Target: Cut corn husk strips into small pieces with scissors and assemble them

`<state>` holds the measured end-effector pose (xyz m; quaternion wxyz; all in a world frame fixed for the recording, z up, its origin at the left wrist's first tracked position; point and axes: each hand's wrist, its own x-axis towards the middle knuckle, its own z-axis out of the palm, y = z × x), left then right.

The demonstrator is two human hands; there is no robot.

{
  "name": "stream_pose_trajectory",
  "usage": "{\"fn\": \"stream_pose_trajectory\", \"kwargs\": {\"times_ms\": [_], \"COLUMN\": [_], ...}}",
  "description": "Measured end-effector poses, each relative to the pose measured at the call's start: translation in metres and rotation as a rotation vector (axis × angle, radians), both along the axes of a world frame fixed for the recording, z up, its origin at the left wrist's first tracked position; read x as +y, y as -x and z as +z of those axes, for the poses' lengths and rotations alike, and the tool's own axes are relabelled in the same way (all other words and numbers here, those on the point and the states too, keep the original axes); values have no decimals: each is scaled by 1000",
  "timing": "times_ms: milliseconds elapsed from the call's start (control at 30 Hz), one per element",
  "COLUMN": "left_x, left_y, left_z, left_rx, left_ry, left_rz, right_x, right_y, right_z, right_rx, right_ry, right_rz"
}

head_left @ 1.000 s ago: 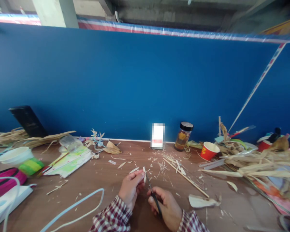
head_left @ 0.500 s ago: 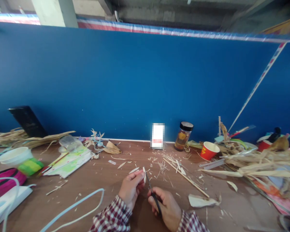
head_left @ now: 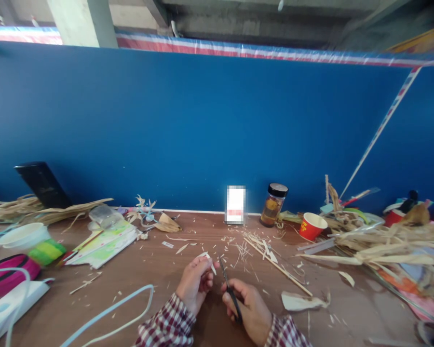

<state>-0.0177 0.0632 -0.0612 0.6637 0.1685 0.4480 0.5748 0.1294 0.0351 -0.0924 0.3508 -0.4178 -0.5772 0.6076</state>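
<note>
My left hand (head_left: 195, 283) pinches a small, pale, pointed piece of corn husk (head_left: 212, 266) between thumb and fingers, its tip slanting down to the right. My right hand (head_left: 249, 307) is wrapped round the dark handles of a pair of scissors (head_left: 234, 300), whose blades point up and away. The blades stand just right of the husk piece, apart from it. Past the hands, thin husk slivers (head_left: 243, 251) and a long thin stick (head_left: 275, 262) lie on the brown table (head_left: 137, 270). Right of my right hand rests a wider husk piece (head_left: 299, 301).
A lidded jar of amber liquid (head_left: 274, 205) and a red paper cup (head_left: 313, 226) stand toward the back. Dried husks (head_left: 390, 246) are heaped at right. On the left are a power strip (head_left: 16, 306), a white cable (head_left: 119, 303), a magenta pouch (head_left: 12, 274) and a painted sheet (head_left: 104, 246).
My left hand has turned the husk piece from nearly upright to slanting down to the right. The scissors have come away from it slightly; my right hand stays nearly in place.
</note>
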Motion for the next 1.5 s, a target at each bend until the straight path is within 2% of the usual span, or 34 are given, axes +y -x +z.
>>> {"fn": "stream_pose_trajectory", "kwargs": {"times_ms": [267, 533, 667, 1067, 1500], "left_x": [3, 2, 2, 0, 0], "left_y": [1, 1, 2, 0, 0], "left_z": [2, 1, -1, -3, -2], "left_rx": [-34, 7, 43, 47, 70], "left_ry": [15, 18, 17, 37, 64], "left_rz": [60, 20, -22, -35, -45], "right_x": [2, 0, 1, -1, 0], "right_y": [1, 1, 1, 1, 0], "right_z": [5, -2, -2, 1, -2], "right_rx": [-3, -38, -65, -141, -107], "right_ry": [20, -2, -31, -108, -58], "right_rz": [-3, 8, 15, 31, 27]}}
